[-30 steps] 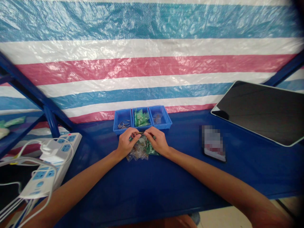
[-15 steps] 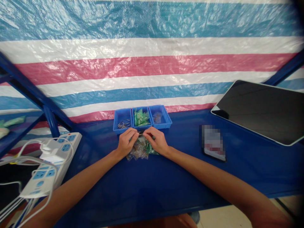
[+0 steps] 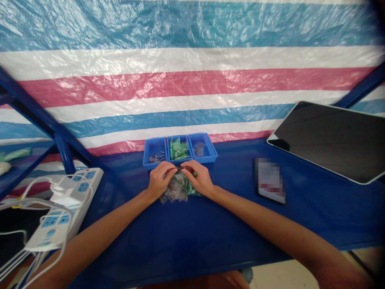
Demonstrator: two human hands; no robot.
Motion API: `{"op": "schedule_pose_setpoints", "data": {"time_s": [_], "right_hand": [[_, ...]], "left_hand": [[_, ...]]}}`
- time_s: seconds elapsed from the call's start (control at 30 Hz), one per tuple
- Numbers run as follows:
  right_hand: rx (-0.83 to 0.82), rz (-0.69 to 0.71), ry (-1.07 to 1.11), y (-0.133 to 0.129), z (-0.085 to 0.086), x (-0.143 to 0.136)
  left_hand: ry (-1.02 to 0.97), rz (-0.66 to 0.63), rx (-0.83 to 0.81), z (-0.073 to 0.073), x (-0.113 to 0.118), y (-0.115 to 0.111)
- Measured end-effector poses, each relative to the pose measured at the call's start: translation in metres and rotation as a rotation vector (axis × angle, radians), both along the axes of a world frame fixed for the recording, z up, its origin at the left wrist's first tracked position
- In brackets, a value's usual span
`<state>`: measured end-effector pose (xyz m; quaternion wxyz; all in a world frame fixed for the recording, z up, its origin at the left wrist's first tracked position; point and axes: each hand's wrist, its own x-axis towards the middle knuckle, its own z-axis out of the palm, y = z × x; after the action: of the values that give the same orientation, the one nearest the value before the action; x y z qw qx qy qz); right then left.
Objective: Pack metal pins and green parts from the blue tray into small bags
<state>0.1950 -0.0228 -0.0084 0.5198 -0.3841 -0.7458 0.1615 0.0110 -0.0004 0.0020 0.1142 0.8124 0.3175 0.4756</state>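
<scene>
My left hand [image 3: 160, 178] and my right hand [image 3: 198, 176] meet above a small pile on the table, fingers closed in a pinch. Between the fingertips lies a thin dark metal pin-like piece [image 3: 179, 168], gripped at both ends; its exact kind is too small to make out. Below the hands are clear plastic bags [image 3: 175, 193] with small brass-coloured parts, and a green bag [image 3: 190, 188] partly hidden by my right hand. Just beyond stand three joined blue bins: the left bin [image 3: 146, 154] has loose metal pins, the middle green packets [image 3: 179, 148], the right small clear bags [image 3: 199, 149].
A white power strip [image 3: 80, 206] with plugs and tangled cables lies at the left. To the right are a blurred phone [image 3: 270, 182] and a dark flat screen [image 3: 331, 140]. Behind the blue table [image 3: 168, 237] hangs a striped plastic sheet [image 3: 192, 84].
Both hands have stayed over the pile. Their fingers have shifted slightly, and the dark pin-like piece between the fingertips shows more plainly.
</scene>
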Motion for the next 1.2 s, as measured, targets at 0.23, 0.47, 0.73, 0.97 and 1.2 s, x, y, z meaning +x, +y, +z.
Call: {"op": "schedule_pose_setpoints", "data": {"time_s": [0.23, 0.47, 0.73, 0.97, 1.2], "right_hand": [[0.034, 0.038, 0.004, -0.0002, 0.0003, -0.0013], [0.034, 0.087, -0.035, 0.0001, -0.0005, -0.0019], [0.044, 0.066, -0.049, 0.0006, -0.0005, -0.0016], [0.020, 0.026, -0.076, 0.0024, -0.0045, -0.0007], [-0.006, 0.018, -0.033, -0.0002, -0.0029, -0.0009]], "left_hand": [[0.024, 0.002, -0.027, 0.0004, -0.0018, -0.0014], [0.013, 0.008, -0.021, -0.0022, -0.0040, -0.0009], [-0.052, -0.023, -0.045, -0.0036, -0.0043, -0.0003], [-0.003, -0.050, 0.028, -0.0043, -0.0021, 0.0016], [-0.028, -0.012, 0.024, -0.0026, -0.0029, 0.0005]]}}
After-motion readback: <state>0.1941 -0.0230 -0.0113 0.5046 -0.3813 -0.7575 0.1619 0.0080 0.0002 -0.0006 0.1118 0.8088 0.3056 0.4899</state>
